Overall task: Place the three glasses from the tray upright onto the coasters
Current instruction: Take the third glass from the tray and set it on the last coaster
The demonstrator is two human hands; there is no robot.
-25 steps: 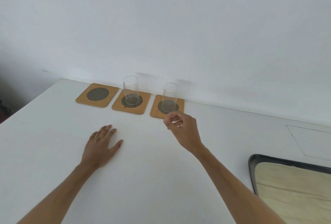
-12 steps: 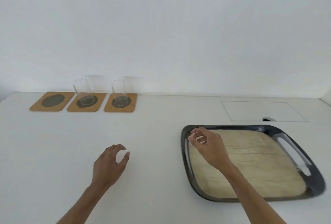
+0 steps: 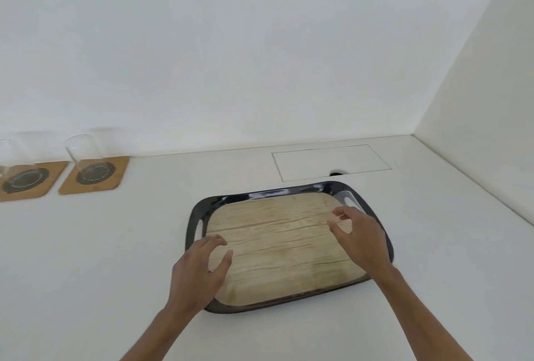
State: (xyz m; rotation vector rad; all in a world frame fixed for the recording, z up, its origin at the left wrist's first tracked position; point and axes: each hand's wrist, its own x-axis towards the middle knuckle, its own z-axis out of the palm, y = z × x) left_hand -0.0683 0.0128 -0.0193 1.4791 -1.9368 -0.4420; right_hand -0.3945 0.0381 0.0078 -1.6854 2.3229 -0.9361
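A black-rimmed tray [image 3: 260, 195] with a wood-look floor lies on the white counter; nothing stands on it. My left hand [image 3: 199, 271] hovers over its near left edge, fingers apart and curled, holding nothing. My right hand [image 3: 359, 235] is above the tray's right side near the handle cut-out, also spread and holding nothing. At the far left a clear glass [image 3: 83, 155] stands upright on a cork coaster [image 3: 115, 178]. A second glass [image 3: 7, 158] stands on the neighbouring coaster [image 3: 43, 187], cut by the frame edge. No third glass is in view.
A white wall runs along the back and another on the right, meeting at the corner. A rectangular outline [image 3: 332, 164] is set in the counter behind the tray, with a small dark opening [image 3: 336, 172] at its near edge.
The view has swung right, so the coasters slid to the left edge and the tray came to the centre. Both hands moved from the bare counter to above the tray.
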